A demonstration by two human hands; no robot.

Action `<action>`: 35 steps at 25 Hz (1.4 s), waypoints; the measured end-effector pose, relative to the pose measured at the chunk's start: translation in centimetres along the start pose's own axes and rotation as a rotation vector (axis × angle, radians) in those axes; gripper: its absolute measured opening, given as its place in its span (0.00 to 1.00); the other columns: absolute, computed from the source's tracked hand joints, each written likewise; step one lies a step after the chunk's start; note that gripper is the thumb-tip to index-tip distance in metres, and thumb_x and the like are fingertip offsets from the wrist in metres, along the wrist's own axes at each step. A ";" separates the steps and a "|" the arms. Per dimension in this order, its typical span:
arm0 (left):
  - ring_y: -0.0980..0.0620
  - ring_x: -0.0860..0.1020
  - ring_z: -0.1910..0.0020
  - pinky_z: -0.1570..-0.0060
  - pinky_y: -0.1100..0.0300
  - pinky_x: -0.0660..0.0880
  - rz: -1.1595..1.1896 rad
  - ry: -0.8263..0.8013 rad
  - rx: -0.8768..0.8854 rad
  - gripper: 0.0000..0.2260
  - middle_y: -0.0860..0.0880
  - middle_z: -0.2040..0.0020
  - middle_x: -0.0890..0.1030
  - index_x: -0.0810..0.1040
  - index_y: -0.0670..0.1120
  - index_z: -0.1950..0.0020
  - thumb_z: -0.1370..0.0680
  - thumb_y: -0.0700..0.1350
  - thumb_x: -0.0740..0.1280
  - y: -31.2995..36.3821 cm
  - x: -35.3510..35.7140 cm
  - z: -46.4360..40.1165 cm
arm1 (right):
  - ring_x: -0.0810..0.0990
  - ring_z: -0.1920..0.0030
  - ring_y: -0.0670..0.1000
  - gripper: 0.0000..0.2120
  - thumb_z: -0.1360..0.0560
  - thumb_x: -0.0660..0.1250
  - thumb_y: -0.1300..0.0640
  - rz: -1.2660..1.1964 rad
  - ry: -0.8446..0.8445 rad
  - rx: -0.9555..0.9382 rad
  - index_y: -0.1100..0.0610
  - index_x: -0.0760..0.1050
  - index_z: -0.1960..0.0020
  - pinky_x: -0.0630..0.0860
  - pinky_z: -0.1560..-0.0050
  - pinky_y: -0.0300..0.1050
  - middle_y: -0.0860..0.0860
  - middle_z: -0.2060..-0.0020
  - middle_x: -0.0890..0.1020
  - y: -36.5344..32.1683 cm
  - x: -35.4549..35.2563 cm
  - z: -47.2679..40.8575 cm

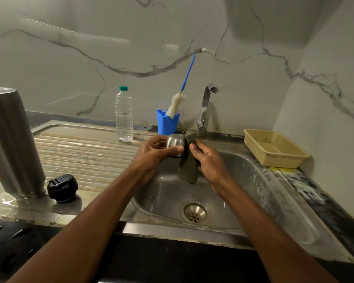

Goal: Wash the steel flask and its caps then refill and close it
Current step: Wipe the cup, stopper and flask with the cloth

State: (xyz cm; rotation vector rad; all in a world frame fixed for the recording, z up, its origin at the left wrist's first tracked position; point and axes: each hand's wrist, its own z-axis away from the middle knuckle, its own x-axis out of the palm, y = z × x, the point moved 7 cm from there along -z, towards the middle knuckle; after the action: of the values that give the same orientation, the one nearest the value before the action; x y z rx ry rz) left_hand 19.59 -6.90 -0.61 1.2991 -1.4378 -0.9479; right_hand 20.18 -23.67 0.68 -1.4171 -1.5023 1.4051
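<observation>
Over the sink basin [243, 180], my left hand [151, 154] grips the steel outer cap [175, 142], a small rounded cup shape. My right hand [206, 160] presses a dark green scrub cloth [189, 170] against the cap's right side; the cloth hangs down below it. The steel flask [10, 144] stands upside down at the far left on the wet drainboard [86, 152]. Its black inner cap [62, 187] lies beside the flask's mouth end.
A clear water bottle with a green cap [123, 115] stands behind the drainboard. A blue holder [167, 123] holds a blue-handled bottle brush [177, 103]. The tap [205, 107] is behind the basin, with no water visible. A beige plastic basket [274, 150] sits at the right.
</observation>
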 end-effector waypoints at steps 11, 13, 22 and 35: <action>0.49 0.85 0.46 0.46 0.58 0.82 -0.009 0.072 0.026 0.23 0.44 0.47 0.86 0.81 0.42 0.39 0.31 0.47 0.78 -0.4 -0.6 -0.2 | 0.79 0.37 0.41 0.18 0.14 0.60 0.51 0.026 -0.042 -0.054 0.44 0.73 0.26 0.75 0.33 0.42 0.42 0.37 0.82 -0.7 0.8 0.3; 0.51 0.85 0.47 0.46 0.59 0.82 -0.089 0.067 0.051 0.24 0.47 0.48 0.86 0.81 0.44 0.39 0.33 0.48 0.80 -0.3 -0.3 -0.1 | 0.79 0.36 0.41 0.17 0.14 0.60 0.51 0.036 -0.036 -0.053 0.42 0.74 0.28 0.74 0.30 0.45 0.40 0.38 0.82 -0.6 0.7 0.1; 0.46 0.84 0.42 0.35 0.49 0.77 0.046 0.068 -0.021 0.23 0.43 0.44 0.86 0.82 0.44 0.37 0.32 0.47 0.79 -0.9 -1.5 -0.5 | 0.78 0.34 0.41 0.18 0.15 0.61 0.53 0.083 -0.112 -0.076 0.44 0.73 0.26 0.73 0.29 0.45 0.41 0.36 0.81 -0.6 1.3 0.3; 0.41 0.83 0.40 0.38 0.49 0.79 0.230 0.111 -0.073 0.21 0.38 0.42 0.85 0.81 0.36 0.39 0.29 0.41 0.78 -1.0 -1.4 -0.7 | 0.84 0.48 0.37 0.13 0.15 0.60 0.52 -0.052 -0.073 0.003 0.33 0.77 0.43 0.79 0.50 0.33 0.36 0.51 0.86 -0.4 0.6 0.1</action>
State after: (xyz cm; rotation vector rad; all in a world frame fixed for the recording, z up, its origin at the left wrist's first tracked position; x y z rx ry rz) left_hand 20.53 -5.62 -1.59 1.0890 -1.4187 -0.7564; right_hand 19.82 -23.11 0.86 -1.3282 -1.5706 1.4409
